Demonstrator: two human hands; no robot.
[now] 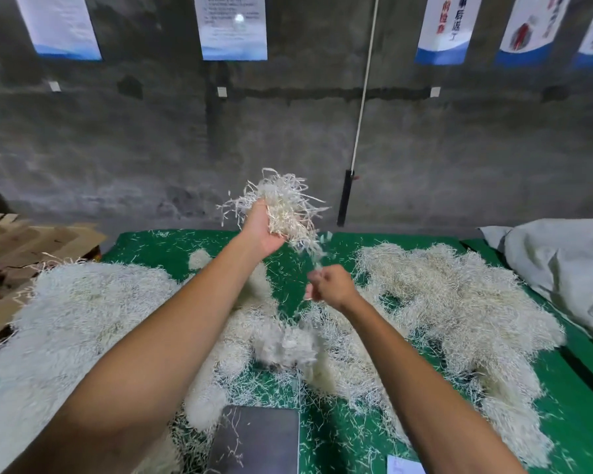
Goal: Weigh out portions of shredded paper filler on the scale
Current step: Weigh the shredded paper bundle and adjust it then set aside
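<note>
Your left hand (266, 227) grips paper tuft (285, 200) high over table; right hand (329, 285) pinches few strands. Scale (257, 439) sits bare below, well apart. Loose grip sheds shreds off-pan, skewing portion.

left hand (266, 227): raised, gripping | right hand (329, 285): lower, fisted

A single wide-angle view, worn on the person's head, looks forward and down over both outstretched forearms. It faces a grey concrete wall (151, 138) at the far side, whose hung posters (233, 27) bow outward from lens distortion. The green-covered bench (339, 436) fills the lower half, close beneath the camera; the scale's grey platform (257, 439) sits at the near edge, cut off by the frame.
</note>
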